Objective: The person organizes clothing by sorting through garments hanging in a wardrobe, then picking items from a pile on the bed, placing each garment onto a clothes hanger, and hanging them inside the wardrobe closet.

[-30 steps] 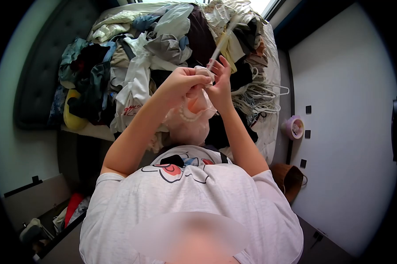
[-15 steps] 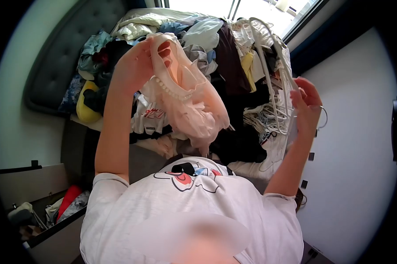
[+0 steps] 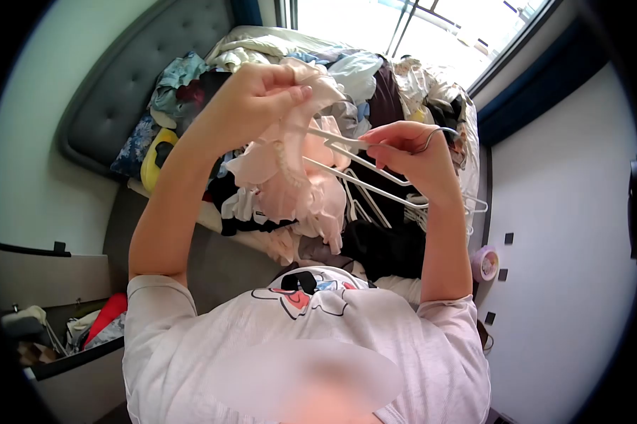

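Note:
My left hand (image 3: 258,102) pinches the pale band of a pink ruffled garment (image 3: 283,180) trimmed with small pearl-like beads, and the cloth hangs down below it. Closed around the neck of a white clothes hanger (image 3: 361,182) is my right hand (image 3: 414,152), the metal hook rising beside the fingers. The hanger points left, and one end reaches in at the garment's opening; its tip is hidden by the cloth. Beneath both hands lie heaped clothes, among them a black garment (image 3: 385,247).
A bed with a dark tufted headboard (image 3: 145,78) carries piled clothes and more white hangers (image 3: 364,201). An open drawer (image 3: 78,357) of items stands at lower left. On the right are a white cabinet front (image 3: 558,247) and a pink roll (image 3: 485,263).
My right hand has swung the hanger left and inward, bringing its end into the garment's opening. My left hand has shifted slightly right, still gripping the garment's band.

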Action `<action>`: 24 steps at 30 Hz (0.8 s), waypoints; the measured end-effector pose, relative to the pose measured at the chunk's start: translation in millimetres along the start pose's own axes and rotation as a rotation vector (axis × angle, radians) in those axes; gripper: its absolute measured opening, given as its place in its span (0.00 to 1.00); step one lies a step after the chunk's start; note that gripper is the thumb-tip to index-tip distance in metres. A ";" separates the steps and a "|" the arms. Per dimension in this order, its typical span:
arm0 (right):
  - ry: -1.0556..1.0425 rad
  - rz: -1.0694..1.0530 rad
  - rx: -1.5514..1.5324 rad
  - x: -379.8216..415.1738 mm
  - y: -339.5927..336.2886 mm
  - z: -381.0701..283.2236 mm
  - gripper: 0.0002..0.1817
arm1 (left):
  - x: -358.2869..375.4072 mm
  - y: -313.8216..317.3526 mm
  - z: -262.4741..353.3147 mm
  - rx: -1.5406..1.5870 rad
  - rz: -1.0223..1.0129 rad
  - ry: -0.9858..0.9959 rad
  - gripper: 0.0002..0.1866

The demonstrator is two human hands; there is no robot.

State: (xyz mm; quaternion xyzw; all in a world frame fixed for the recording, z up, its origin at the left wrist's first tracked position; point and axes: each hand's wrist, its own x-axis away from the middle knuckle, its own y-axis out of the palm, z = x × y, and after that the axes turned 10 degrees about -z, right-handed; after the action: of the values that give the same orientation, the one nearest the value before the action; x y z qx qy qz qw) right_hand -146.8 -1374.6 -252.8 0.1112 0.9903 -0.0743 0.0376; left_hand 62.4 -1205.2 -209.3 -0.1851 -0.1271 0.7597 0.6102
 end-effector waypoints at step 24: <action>-0.727 -0.278 0.488 -75.0 54.8 51.4 0.20 | 90.5 -43.9 79.6 -0.532 0.737 -0.121 0.13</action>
State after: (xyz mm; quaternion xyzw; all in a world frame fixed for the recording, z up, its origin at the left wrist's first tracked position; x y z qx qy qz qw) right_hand -58.6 -1345.9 -304.2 -0.0503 0.8719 -0.3441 0.3448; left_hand 49.5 -1104.7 -130.8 -0.3236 -0.2786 0.8766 0.2221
